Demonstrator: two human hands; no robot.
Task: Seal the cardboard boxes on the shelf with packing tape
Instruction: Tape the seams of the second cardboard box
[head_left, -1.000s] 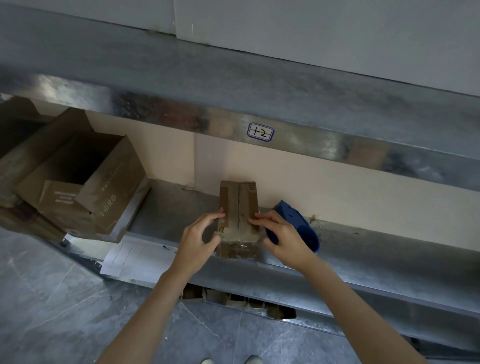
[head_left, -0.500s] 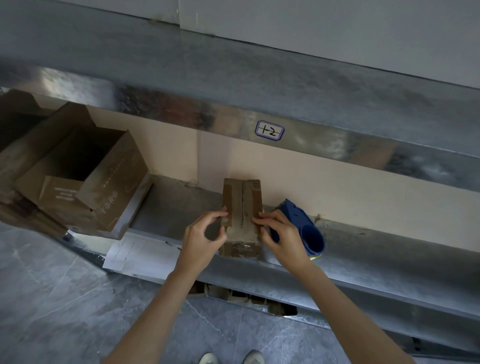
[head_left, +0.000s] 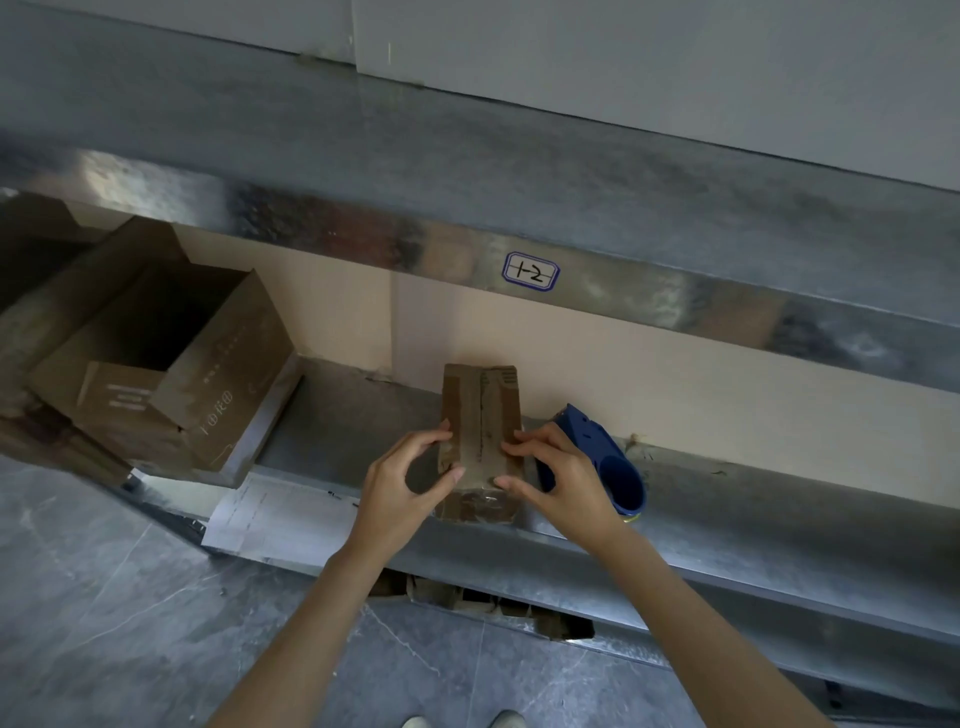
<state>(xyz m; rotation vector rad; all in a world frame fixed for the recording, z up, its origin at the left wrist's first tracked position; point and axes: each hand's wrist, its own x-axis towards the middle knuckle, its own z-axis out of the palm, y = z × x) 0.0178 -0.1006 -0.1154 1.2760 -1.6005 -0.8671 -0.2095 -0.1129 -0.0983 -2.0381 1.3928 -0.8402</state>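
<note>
Left hand (head_left: 400, 488) and right hand (head_left: 558, 483) pinch the box (head_left: 501, 410) by its sides; best bet's probably rubbing the tape (head_left: 465, 410) flat along the seam.

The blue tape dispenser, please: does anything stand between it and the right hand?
Nothing visible does. The right hand grips the small box, and the tape dispenser lies on the shelf right beside that hand.

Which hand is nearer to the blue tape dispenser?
Right. The right hand holds the right edge of the small cardboard box, just beside the blue tape dispenser; the left hand holds the left edge, across the box.
</note>
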